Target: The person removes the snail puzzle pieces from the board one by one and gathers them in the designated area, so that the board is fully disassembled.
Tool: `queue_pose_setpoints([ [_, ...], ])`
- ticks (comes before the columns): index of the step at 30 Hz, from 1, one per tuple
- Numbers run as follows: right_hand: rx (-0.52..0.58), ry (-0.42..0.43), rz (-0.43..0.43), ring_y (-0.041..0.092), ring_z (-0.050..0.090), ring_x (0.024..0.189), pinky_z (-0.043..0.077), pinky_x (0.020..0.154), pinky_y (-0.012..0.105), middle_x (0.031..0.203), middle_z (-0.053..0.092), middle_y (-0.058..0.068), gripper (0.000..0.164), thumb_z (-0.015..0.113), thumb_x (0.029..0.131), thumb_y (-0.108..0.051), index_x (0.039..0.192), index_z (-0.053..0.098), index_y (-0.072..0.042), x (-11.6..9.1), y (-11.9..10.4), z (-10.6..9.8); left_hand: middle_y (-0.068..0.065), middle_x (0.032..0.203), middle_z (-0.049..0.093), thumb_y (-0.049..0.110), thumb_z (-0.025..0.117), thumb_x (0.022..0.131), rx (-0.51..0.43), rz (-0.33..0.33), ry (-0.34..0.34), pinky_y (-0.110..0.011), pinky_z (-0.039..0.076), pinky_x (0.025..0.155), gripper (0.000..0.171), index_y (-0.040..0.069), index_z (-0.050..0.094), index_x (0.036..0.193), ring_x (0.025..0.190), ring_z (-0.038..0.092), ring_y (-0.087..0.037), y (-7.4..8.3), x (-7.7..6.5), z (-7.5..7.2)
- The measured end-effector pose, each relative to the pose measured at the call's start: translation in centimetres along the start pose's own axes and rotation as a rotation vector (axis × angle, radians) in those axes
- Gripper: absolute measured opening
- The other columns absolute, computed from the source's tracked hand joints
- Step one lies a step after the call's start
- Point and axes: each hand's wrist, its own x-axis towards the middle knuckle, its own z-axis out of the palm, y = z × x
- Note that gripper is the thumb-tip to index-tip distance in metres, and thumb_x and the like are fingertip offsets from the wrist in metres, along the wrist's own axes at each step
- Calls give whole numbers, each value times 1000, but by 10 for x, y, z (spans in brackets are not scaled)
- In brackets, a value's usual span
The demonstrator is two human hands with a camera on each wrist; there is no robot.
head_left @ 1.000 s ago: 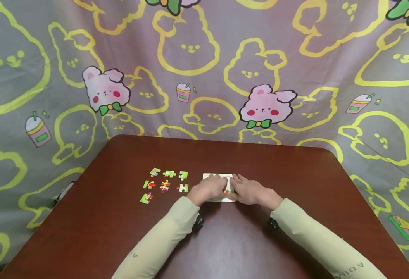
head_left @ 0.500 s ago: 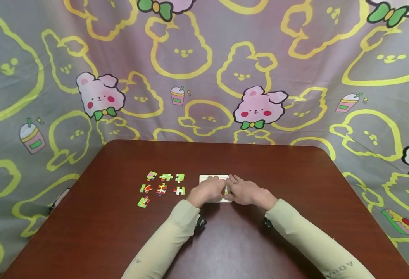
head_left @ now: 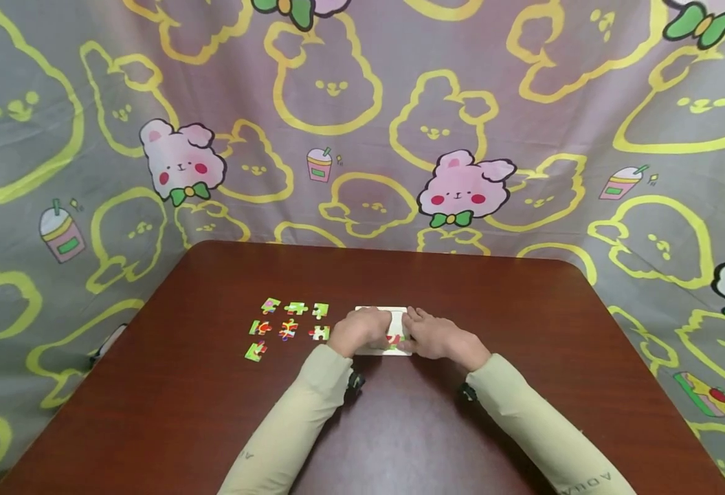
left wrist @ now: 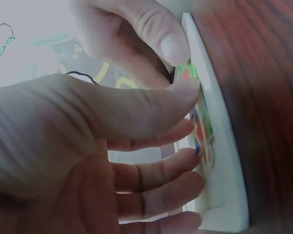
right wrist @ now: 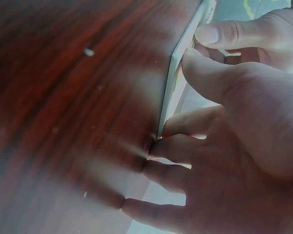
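A small white puzzle tray (head_left: pixel 397 321) lies flat on the table between both hands, with red and green puzzle pieces (head_left: pixel 394 340) in its near part. My left hand (head_left: pixel 365 328) covers the tray's left side. In the left wrist view its thumb (left wrist: pixel 151 108) and slightly bent fingers touch the tray and the colourful pieces set in it. At the tray's right edge rests my right hand (head_left: pixel 435 335). Its thumb (right wrist: pixel 202 73) lies on the tray's near border, and its spread fingers touch the edge and the tabletop. The hands hide much of the tray.
Several loose jigsaw pieces (head_left: pixel 287 329) lie in rough rows to the left of the tray. The brown wooden table (head_left: pixel 492 289) has a patterned cloth (head_left: pixel 362 82) hanging behind it and at its sides.
The left hand's fingers have shifted over the tray, exposing more of its white middle than half a second ago. The right hand stays at the right edge. The loose pieces keep their layout.
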Motion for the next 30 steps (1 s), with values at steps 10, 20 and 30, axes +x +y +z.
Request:
queue_pose_setpoints([
  [10, 0, 14, 33, 42, 27, 146, 32, 112, 57, 156, 28, 29, 59, 56, 99, -36, 140, 42, 4, 0, -2, -1, 2, 77, 59, 19, 72, 85, -46, 60, -15, -31, 45, 66, 14, 14, 60, 80, 74, 55, -15, -6, 1, 1],
  [20, -7, 15, 47, 41, 28, 146, 36, 108, 60, 156, 30, 27, 54, 56, 98, -40, 134, 47, -1, 1, -1, 1, 2, 83, 60, 18, 74, 84, -130, 142, -18, -27, 44, 73, 15, 11, 62, 90, 81, 54, -14, -19, 6, 6],
  [30, 0, 13, 52, 41, 28, 146, 35, 108, 60, 156, 29, 27, 55, 56, 99, -38, 136, 46, 1, 2, -1, 2, -1, 87, 60, 13, 72, 85, -208, 159, -23, -26, 41, 70, 15, 8, 65, 97, 79, 51, -14, -23, 5, 6],
])
